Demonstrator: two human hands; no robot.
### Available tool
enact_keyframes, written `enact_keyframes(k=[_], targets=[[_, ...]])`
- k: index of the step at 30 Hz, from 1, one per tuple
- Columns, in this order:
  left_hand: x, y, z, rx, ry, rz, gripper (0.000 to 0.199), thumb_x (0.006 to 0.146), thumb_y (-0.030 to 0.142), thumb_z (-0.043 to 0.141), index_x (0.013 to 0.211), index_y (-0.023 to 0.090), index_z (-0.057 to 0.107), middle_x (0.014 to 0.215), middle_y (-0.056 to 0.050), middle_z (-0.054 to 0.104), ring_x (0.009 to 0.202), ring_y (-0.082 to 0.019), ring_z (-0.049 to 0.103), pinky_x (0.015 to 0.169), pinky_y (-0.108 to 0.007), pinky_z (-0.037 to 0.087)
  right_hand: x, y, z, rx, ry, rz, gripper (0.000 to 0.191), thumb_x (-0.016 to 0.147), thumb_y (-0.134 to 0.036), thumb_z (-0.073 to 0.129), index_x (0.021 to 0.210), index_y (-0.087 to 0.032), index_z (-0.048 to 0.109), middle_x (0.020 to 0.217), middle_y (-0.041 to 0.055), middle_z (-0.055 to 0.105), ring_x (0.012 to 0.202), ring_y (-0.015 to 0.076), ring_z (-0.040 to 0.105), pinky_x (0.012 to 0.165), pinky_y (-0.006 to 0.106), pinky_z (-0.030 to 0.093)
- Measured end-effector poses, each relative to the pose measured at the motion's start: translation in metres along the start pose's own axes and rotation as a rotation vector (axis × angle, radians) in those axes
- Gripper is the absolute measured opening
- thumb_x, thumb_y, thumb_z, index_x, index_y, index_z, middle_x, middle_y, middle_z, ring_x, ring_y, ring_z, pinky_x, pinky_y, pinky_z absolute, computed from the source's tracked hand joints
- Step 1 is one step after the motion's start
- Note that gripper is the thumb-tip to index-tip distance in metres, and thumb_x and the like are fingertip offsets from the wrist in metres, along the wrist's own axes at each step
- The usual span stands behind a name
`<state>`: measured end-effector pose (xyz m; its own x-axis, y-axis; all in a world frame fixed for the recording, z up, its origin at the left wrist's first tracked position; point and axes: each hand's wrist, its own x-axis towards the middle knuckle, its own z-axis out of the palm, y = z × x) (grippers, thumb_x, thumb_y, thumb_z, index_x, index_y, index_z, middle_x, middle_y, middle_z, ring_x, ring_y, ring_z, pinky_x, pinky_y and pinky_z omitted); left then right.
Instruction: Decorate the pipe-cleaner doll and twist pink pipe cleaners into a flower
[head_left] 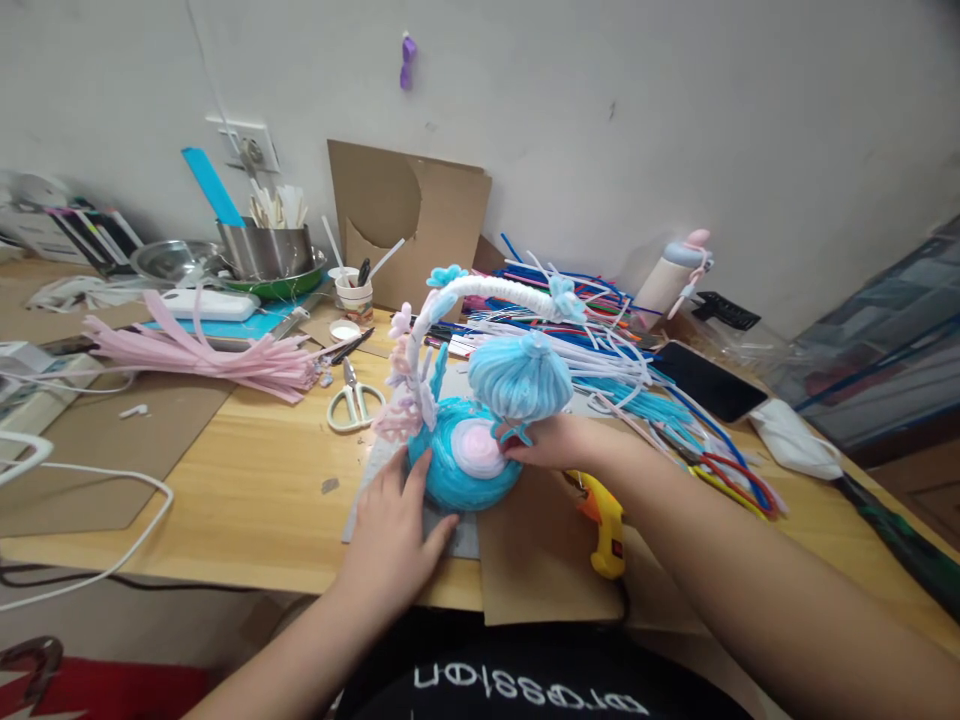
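A pipe-cleaner lamp stands before me, with a round blue base (442, 485), a white arched stem (499, 288) and a pleated light-blue shade (520, 378). On the base sits a pink-and-white coil (478, 446); pink branching pieces (400, 410) rise at its left. My left hand (391, 522) grips the base's left side, thumb low in front. Below the shade, my right hand (551, 442) has its fingertips closed at a small blue piece (514, 432) beside the coil. Part of that piece is hidden by the fingers.
A yellow glue gun (606, 525) lies under my right forearm on cardboard (540, 570). Scissors (352, 402) and pink strips (217, 358) lie left. Loose pipe cleaners (622, 345), a phone (709, 380) and a bottle (671, 275) are right. A white cable (161, 510) crosses the left edge.
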<state>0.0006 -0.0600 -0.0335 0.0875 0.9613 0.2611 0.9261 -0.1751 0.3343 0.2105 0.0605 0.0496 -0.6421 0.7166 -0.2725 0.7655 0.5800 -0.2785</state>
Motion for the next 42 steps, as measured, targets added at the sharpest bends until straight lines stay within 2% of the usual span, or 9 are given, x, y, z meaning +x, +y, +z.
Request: enact_keyframes(k=[8, 14, 18, 24, 28, 33, 36, 39, 42], targets=[[0.011, -0.002, -0.004, -0.028, -0.025, -0.030, 0.073, 0.073, 0.046, 0.063, 0.135, 0.020, 0.035, 0.133, -0.019, 0.043, 0.124, -0.038, 0.041, 0.097, -0.055, 0.035, 0.007, 0.015, -0.001, 0.112, -0.034, -0.161, 0.020, 0.077, -0.019, 0.061, 0.096, -0.016, 0.064, 0.100, 0.0058, 0.068, 0.095, 0.0198, 0.062, 0.088, 0.029, 0.045], [0.024, -0.009, -0.010, -0.086, -0.054, -0.034, 0.071, 0.068, 0.042, 0.069, 0.128, 0.017, 0.041, 0.127, -0.018, 0.051, 0.119, -0.037, 0.046, 0.097, -0.051, 0.036, 0.010, 0.022, 0.007, 0.180, -0.018, -0.145, 0.019, 0.077, -0.022, 0.061, 0.096, -0.016, 0.063, 0.096, 0.0043, 0.068, 0.093, 0.0185, 0.063, 0.085, 0.027, 0.046], [0.035, -0.020, -0.018, -0.161, -0.113, -0.055, 0.066, 0.062, 0.042, 0.073, 0.117, 0.016, 0.047, 0.113, -0.016, 0.060, 0.108, -0.035, 0.054, 0.089, -0.048, 0.041, 0.005, 0.007, 0.007, 0.130, -0.012, -0.027, 0.019, 0.078, -0.022, 0.058, 0.095, -0.018, 0.064, 0.095, 0.0038, 0.069, 0.086, 0.0184, 0.064, 0.073, 0.024, 0.047], [0.054, -0.043, -0.029, -0.212, -0.228, 0.012, 0.064, 0.056, 0.040, 0.077, 0.110, 0.020, 0.050, 0.114, -0.014, 0.059, 0.110, -0.036, 0.053, 0.090, -0.047, 0.041, 0.002, -0.024, 0.018, -0.051, -0.013, 0.182, 0.017, 0.078, -0.023, 0.052, 0.084, -0.018, 0.067, 0.081, 0.0069, 0.070, 0.073, 0.0205, 0.063, 0.057, 0.025, 0.041], [0.074, -0.055, -0.032, -0.278, -0.364, 0.095, 0.065, 0.053, 0.036, 0.079, 0.109, 0.019, 0.051, 0.113, -0.011, 0.059, 0.107, -0.032, 0.055, 0.088, -0.043, 0.044, -0.007, -0.044, 0.031, -0.073, 0.066, 0.222, 0.021, 0.082, -0.021, 0.050, 0.095, -0.018, 0.066, 0.096, 0.0099, 0.069, 0.088, 0.0231, 0.063, 0.068, 0.027, 0.044], [0.096, -0.063, -0.037, -0.416, -0.533, 0.231, 0.070, 0.059, 0.034, 0.077, 0.121, 0.020, 0.046, 0.124, -0.010, 0.056, 0.115, -0.029, 0.052, 0.095, -0.040, 0.043, -0.025, -0.064, 0.040, -0.100, 0.132, 0.219, 0.027, 0.085, -0.014, 0.044, 0.103, -0.016, 0.065, 0.099, 0.0140, 0.068, 0.097, 0.0278, 0.061, 0.079, 0.035, 0.045], [0.088, -0.051, -0.043, -0.306, -0.436, 0.305, 0.073, 0.066, 0.031, 0.073, 0.131, 0.021, 0.041, 0.134, -0.012, 0.049, 0.123, -0.030, 0.045, 0.101, -0.045, 0.038, -0.029, -0.068, 0.043, -0.019, 0.184, 0.292, 0.026, 0.086, -0.015, 0.044, 0.102, -0.016, 0.065, 0.099, 0.0140, 0.068, 0.099, 0.0282, 0.060, 0.080, 0.036, 0.044], [0.061, -0.026, -0.043, -0.199, -0.147, 0.295, 0.038, 0.084, 0.027, 0.055, 0.121, 0.019, 0.053, 0.129, -0.012, 0.053, 0.120, -0.028, 0.048, 0.100, -0.048, 0.038, -0.029, -0.067, 0.042, 0.063, 0.155, 0.383, 0.022, 0.087, -0.017, 0.045, 0.096, -0.014, 0.066, 0.096, 0.0138, 0.067, 0.091, 0.0262, 0.061, 0.072, 0.033, 0.042], [0.030, -0.003, -0.030, -0.192, -0.047, 0.386, 0.029, 0.091, 0.021, 0.041, 0.114, 0.020, 0.058, 0.117, -0.009, 0.061, 0.108, -0.022, 0.056, 0.091, -0.043, 0.045, -0.029, -0.067, 0.039, 0.104, 0.128, 0.372, 0.018, 0.085, -0.016, 0.048, 0.086, -0.015, 0.066, 0.087, 0.0108, 0.068, 0.080, 0.0218, 0.061, 0.064, 0.029, 0.037]])
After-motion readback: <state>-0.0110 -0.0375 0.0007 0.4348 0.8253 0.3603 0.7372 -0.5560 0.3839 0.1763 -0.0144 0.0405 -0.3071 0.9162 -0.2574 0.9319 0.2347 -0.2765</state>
